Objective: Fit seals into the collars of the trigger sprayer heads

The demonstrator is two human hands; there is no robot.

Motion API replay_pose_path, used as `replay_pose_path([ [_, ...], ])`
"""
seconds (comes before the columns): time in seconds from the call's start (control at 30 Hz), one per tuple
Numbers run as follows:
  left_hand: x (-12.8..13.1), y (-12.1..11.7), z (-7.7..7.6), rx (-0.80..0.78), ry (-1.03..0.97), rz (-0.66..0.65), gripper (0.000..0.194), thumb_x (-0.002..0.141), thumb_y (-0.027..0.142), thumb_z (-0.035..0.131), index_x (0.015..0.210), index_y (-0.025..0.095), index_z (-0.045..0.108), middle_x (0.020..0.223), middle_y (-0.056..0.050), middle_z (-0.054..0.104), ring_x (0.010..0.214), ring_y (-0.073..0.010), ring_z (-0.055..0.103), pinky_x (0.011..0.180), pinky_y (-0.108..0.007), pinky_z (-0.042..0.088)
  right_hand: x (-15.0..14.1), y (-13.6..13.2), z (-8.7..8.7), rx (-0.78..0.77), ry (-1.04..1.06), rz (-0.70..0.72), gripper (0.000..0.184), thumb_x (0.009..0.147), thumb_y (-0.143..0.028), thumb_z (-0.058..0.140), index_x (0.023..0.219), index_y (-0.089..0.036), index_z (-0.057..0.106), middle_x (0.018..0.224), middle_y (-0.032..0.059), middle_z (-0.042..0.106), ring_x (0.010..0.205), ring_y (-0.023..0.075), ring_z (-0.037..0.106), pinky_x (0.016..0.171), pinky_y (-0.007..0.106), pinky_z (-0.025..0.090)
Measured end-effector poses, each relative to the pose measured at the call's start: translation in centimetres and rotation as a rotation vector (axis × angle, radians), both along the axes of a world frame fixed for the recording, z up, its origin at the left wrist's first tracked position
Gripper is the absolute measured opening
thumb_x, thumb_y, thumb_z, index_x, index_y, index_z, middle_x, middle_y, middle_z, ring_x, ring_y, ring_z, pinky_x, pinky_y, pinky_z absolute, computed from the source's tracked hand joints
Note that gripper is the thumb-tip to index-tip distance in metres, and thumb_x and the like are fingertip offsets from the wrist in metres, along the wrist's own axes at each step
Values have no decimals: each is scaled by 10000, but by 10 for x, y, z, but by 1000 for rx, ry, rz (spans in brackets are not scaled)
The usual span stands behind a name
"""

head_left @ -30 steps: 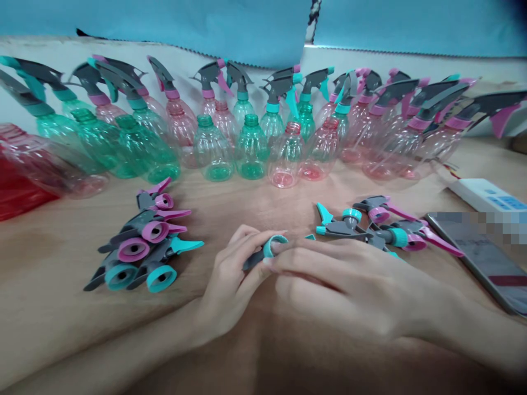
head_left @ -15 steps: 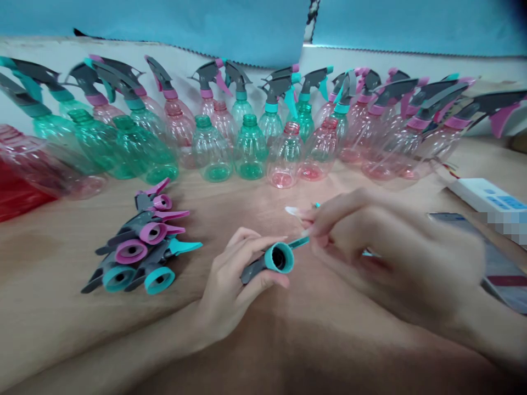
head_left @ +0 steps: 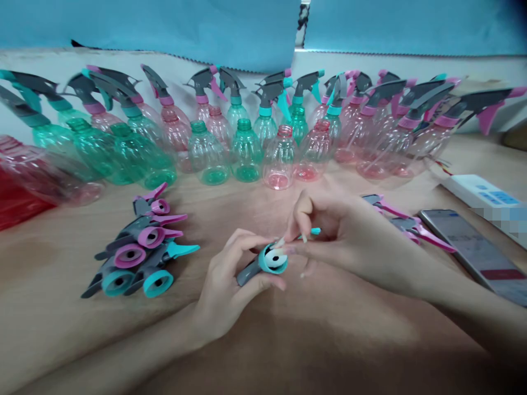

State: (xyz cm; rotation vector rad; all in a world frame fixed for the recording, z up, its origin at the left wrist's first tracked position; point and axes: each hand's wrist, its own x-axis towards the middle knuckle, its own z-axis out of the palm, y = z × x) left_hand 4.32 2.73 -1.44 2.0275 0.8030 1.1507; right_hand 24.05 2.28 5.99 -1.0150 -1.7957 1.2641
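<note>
My left hand [head_left: 228, 285] grips a grey spray-trigger head with a teal collar [head_left: 269, 260], its open collar turned towards me. My right hand [head_left: 346, 241] is pinched at that collar, pressing a small white disc [head_left: 272, 258] into its mouth. A pile of grey trigger heads with pink and teal collars [head_left: 140, 249] lies to the left of my left hand. More trigger heads [head_left: 401, 219] lie behind my right hand, partly hidden by it.
Green and pink clear bottles [head_left: 247, 148] stand in rows across the back of the wooden table [head_left: 288, 351], many capped with trigger heads. A phone [head_left: 473, 252] and a white power strip [head_left: 481, 197] lie at the right. Red plastic [head_left: 16, 186] sits at far left.
My right hand lifted off the trigger head, picked up a small white disc, and came back to the teal collar. My left hand tilted the collar's opening towards me.
</note>
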Motion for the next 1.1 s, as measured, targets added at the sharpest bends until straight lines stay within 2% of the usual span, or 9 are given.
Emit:
replay_pose_path([
  [0.17, 0, 0, 0, -1, 4, -11, 362, 766, 334, 715, 1068, 230, 543, 908, -15, 566, 818, -166, 570, 716, -288, 448, -2, -5, 2, 421, -307, -73, 174, 764, -51, 556, 686, -190, 484, 704, -51, 544, 627, 72, 531, 575, 192, 428],
  [0.23, 0, 0, 0, 1, 8, -21, 378, 767, 317, 717, 1093, 235, 545, 902, -11, 561, 796, -155, 561, 688, -268, 445, -1, -7, 4, 508, -345, -51, 174, 764, -41, 554, 695, -189, 494, 702, -58, 541, 601, 60, 494, 563, 182, 390],
  [0.47, 1, 1, 1, 21, 28, -50, 380, 777, 294, 708, 1113, 233, 543, 902, -9, 551, 802, -149, 539, 692, -249, 439, 3, -12, 5, 525, -472, -20, 136, 807, -98, 559, 763, -203, 486, 707, -65, 538, 577, 63, 450, 561, 203, 343],
  [0.57, 0, 1, 2, 34, 41, -51, 357, 782, 292, 703, 1095, 225, 545, 888, -5, 556, 808, -152, 537, 684, -244, 430, 3, -13, 2, 563, -470, 1, 115, 817, -124, 561, 784, -205, 486, 727, -62, 543, 589, 62, 457, 569, 199, 348],
  [0.8, 0, -1, 3, 71, 70, -35, 325, 788, 297, 695, 1057, 197, 543, 867, -6, 545, 792, -147, 524, 669, -238, 417, 2, -9, -4, 518, -453, -24, 134, 815, -152, 574, 770, -210, 463, 699, -70, 525, 569, 62, 458, 544, 206, 341],
  [1.0, 1, -1, 6, 85, 143, -56, 189, 845, 350, 617, 927, 188, 566, 831, -18, 554, 801, -170, 517, 686, -272, 429, -4, -10, -8, 547, -413, 32, 176, 821, -71, 508, 725, -204, 446, 733, -62, 525, 608, 62, 456, 542, 192, 330],
  [1.1, 2, -2, 6, 63, 163, -63, 189, 867, 374, 580, 902, 188, 572, 831, -22, 560, 798, -171, 525, 681, -275, 432, -4, -12, -8, 561, -414, 66, 189, 802, -40, 483, 724, -205, 435, 706, -68, 498, 617, 68, 437, 540, 197, 307],
])
